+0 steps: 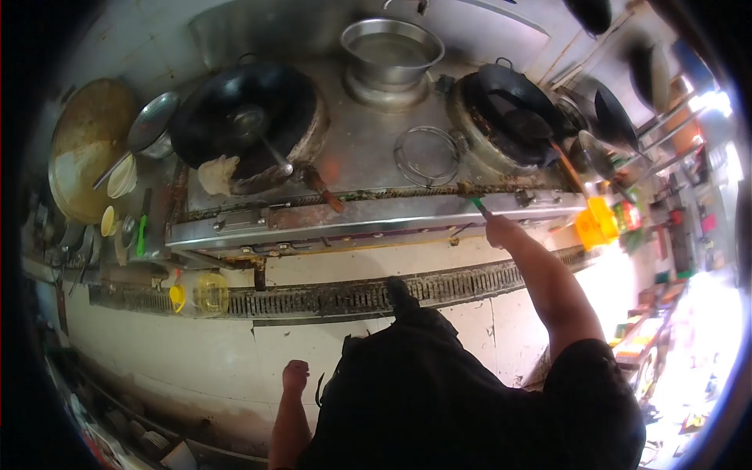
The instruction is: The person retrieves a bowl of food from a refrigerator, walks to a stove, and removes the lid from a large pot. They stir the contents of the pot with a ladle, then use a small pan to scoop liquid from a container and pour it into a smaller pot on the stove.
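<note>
My right hand (505, 233) reaches out to the front edge of the steel stove (352, 218). Its fingers are closed around a slim tool with a green part (478, 204), whose tip meets the dark groove along that edge. The tool's exact kind is too small to make out. A metal ring (426, 156) lies on the stove top just beyond it. My left hand (295, 374) hangs low over the floor beside my body, its fingers curled in with nothing visible in them.
A large wok (274, 86) with a ladle (276, 157) sits left, another wok (517, 90) right. A steel basin (392, 70) stands at the back. Below, a floor grate (329, 301) runs along the stove, with a plastic jug (211, 294) beside it.
</note>
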Tool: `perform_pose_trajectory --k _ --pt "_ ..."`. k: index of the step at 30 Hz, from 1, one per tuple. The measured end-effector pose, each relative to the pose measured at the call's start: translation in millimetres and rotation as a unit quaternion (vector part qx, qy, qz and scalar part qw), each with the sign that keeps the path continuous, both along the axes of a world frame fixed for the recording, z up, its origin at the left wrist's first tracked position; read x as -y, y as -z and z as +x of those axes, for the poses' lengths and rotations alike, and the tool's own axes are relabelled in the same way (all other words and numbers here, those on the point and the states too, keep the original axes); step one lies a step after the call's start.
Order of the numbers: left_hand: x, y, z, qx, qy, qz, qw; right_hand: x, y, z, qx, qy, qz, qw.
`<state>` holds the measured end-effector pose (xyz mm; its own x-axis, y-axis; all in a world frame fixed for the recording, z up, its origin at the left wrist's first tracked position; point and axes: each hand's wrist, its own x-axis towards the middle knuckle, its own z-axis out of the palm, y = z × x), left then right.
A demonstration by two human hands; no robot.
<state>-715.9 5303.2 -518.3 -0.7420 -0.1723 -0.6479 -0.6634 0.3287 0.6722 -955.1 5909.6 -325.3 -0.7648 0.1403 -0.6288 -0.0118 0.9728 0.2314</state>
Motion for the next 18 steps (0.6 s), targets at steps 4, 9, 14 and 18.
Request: perform_pose_trajectory --k 4,9,14,18 --pt "22 -3 2 0.036 -0.085 -0.007 0.996 -5 -1 21 -0.018 0.076 -0.019 0.997" --pt "56 56 54 0.159 -0.136 0.031 0.977 -25 0 38 -0.174 0.194 -0.085 0.962" --pt "49 52 73 0.206 -0.141 0.063 0.966 7 -32 37 -0.271 0.228 -0.075 0.932" --pt "29 36 51 0.117 -0.083 0.02 0.99 13 -24 26 -0.229 0.162 -0.091 0.956"
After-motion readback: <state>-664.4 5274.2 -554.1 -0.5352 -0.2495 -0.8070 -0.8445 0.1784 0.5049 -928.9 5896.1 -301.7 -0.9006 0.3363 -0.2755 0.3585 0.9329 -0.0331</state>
